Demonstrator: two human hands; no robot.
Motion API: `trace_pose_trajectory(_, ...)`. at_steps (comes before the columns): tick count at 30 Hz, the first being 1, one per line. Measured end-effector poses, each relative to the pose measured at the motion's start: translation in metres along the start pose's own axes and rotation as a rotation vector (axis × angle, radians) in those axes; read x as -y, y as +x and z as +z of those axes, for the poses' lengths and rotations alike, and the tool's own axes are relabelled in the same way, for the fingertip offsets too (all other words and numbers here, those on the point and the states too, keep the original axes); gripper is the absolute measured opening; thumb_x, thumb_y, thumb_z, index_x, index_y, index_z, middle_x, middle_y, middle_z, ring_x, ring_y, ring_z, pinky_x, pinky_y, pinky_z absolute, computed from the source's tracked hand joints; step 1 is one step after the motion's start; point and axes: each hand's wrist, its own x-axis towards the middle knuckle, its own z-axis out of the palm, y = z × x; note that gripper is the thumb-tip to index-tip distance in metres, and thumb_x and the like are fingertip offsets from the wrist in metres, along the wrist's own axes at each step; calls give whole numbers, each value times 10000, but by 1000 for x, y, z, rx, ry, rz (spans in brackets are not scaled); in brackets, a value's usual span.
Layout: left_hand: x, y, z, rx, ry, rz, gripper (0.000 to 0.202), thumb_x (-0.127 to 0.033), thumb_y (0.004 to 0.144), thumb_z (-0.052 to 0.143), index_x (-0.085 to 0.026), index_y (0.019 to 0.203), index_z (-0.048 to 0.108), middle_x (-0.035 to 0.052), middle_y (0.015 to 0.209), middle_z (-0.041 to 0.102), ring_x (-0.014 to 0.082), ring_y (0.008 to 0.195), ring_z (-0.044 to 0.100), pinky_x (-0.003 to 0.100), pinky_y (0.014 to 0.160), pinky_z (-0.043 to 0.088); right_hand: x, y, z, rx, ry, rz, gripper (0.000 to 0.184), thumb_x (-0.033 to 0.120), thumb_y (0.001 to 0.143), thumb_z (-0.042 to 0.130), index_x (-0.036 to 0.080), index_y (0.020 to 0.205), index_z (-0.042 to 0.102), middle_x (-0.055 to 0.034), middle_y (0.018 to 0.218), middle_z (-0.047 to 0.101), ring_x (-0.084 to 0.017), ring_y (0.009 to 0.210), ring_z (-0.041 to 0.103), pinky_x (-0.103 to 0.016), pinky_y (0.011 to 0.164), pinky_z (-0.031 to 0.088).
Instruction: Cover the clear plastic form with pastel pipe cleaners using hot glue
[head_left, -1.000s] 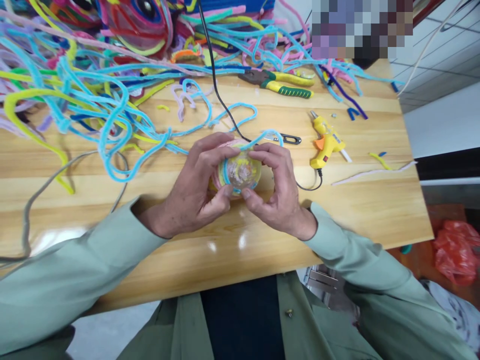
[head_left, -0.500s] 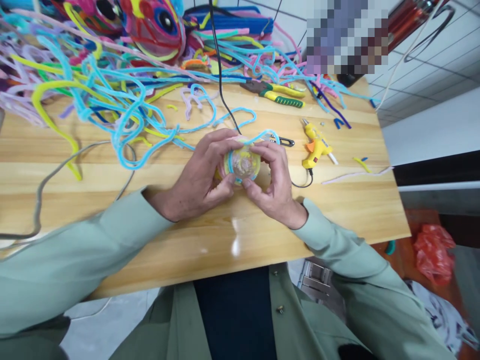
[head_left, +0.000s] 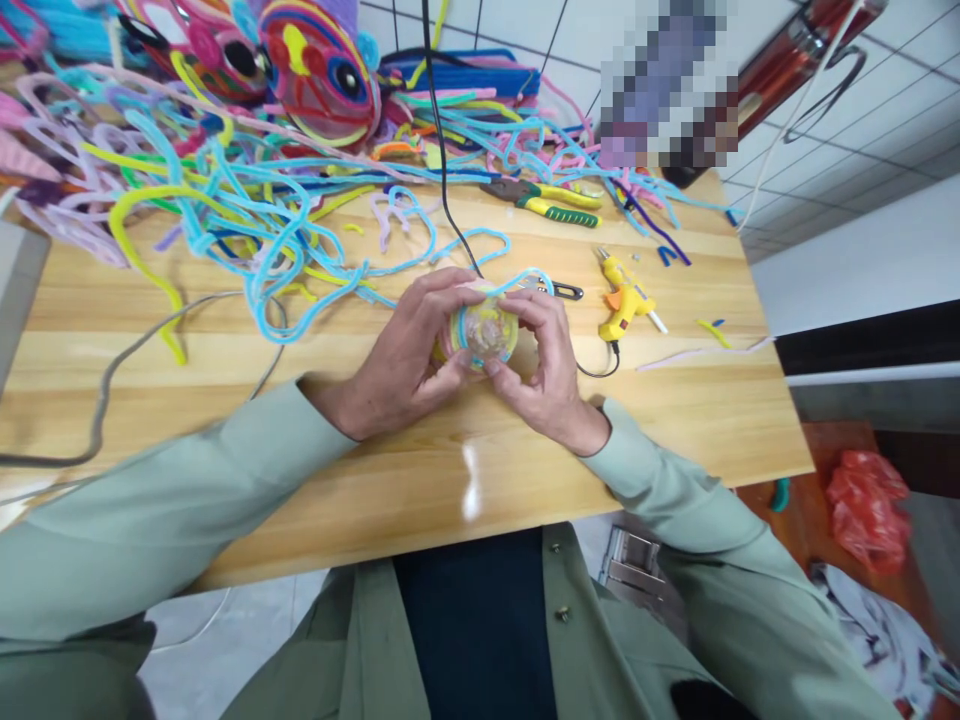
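Both hands grip a small round, clear plastic-looking piece (head_left: 489, 335) ringed with yellow and blue pipe cleaner, held over the table's middle. My left hand (head_left: 401, 355) wraps its left side, with thumb at the lower edge and fingers over the top. On the right side, the thumb and fingertips of my right hand (head_left: 546, 360) pinch the rim. A light-blue pipe cleaner (head_left: 531, 274) loops out above the right fingers. Just behind lies a black-handled tool (head_left: 568, 291), partly hidden by that hand. What the left palm covers cannot be seen.
A yellow glue gun (head_left: 624, 300) lies to the right, its cord running toward my hand. Farther back are yellow-green pliers (head_left: 555, 205). Tangled pipe cleaners (head_left: 285, 240) spread over the back left, near colourful face-like crafts (head_left: 322, 80). A black cable (head_left: 442, 150) hangs behind my hands.
The view has shifted slightly, so the table's back items appear a little lower. Both hands keep the same hold on the round piece, with hardly any movement.
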Motion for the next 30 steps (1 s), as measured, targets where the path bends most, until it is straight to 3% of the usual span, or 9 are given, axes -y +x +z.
trace_pose_trajectory(5, 3, 0, 3, -34, -15, 28, 473, -414, 1158, 567, -360, 1621, 488, 138, 1577, 613, 360, 1538, 587, 653, 1323, 506, 1, 0, 0, -24, 16, -28, 545, 514, 1025, 705, 290, 1502, 563, -131, 1444, 636, -338, 1374, 634, -620, 1136, 594)
trace_pose_trajectory(12, 4, -3, 4, -15, 46, -7, 456, -451, 1165, 546, -337, 1601, 473, 145, 1601, 609, 350, 1571, 567, 657, 1335, 492, 2, -1, 1, -25, -40, -4, 558, 554, 1025, 678, 284, 1498, 557, -141, 1431, 649, -353, 1364, 643, -616, 1124, 601)
trace_pose_trajectory(19, 7, -3, 6, -41, -29, 7, 494, -476, 1132, 626, -317, 1584, 506, 167, 1601, 609, 375, 1582, 559, 642, 1341, 484, 2, -1, -2, -16, -7, -14, 539, 561, 1058, 685, 302, 1515, 566, -128, 1467, 619, -347, 1413, 626, -632, 1184, 585)
trace_pose_trajectory(30, 10, -3, 9, -62, -4, 61, 515, -397, 1115, 648, -318, 1601, 497, 150, 1563, 629, 359, 1560, 577, 623, 1344, 463, 1, -3, 1, -46, 50, -25, 530, 551, 1062, 713, 316, 1522, 593, -116, 1452, 613, -338, 1406, 623, -614, 1206, 570)
